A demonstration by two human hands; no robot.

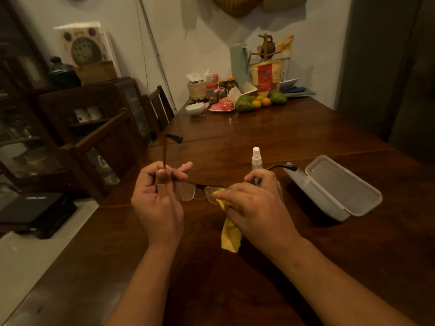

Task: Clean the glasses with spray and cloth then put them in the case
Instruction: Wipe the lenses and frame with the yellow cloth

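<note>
Currently the glasses [188, 191] are held in the air above the desk [259, 130], temples unfolded, between both hands. The left hand [157, 196] grips the frame at its hinge end. Its fingers [162, 180] are curled round the temple, which stands up out of the fist. The right hand [256, 203] pinches the cloth [231, 234] onto the lens on its side, fingers clamped together on it. The cloth's free end hangs below the hand. The lens nearer the left hand is uncovered and shows spots or droplets. The spray [256, 158] stands upright on the desk just behind the right hand. The case [339, 184] lies open on the desk, further right.

Step in hand: wiping one lens. Judged progress: spraying probably done, wiping partial, casing not begun. The next move calls for shifting the cloth to the other lens under light pressure while the left hand steadies the frame. Both temples must then be folded before the glasses go into the case.
</note>
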